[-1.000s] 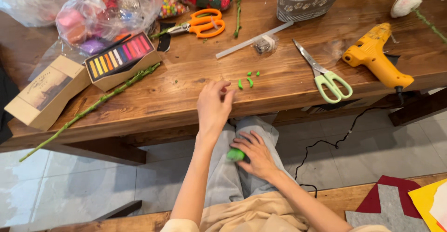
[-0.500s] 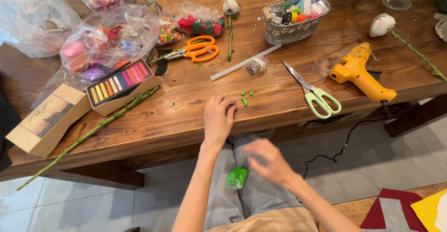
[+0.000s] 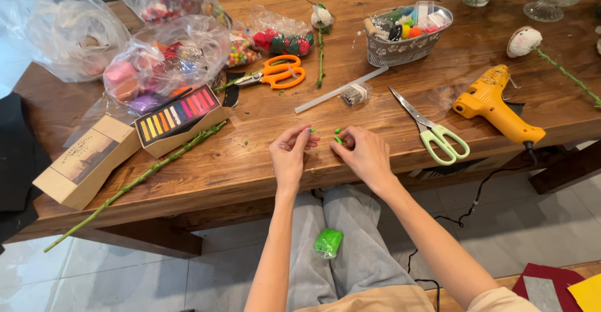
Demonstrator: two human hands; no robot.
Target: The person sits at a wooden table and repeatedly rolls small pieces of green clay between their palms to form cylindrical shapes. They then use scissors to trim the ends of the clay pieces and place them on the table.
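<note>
Both hands at the table [image 3: 388,180] front edge, just left of the green scissors [image 3: 432,133]. Left hand [image 3: 289,155] fingers curled, thumb and forefinger pinched, tiny green bit at the tips. Right hand [image 3: 363,155] likewise pinching a green bit [image 3: 338,139]. More bits [image 3: 337,130] between hands. Green clay lump [image 3: 328,242] on lap, below table edge.
</note>
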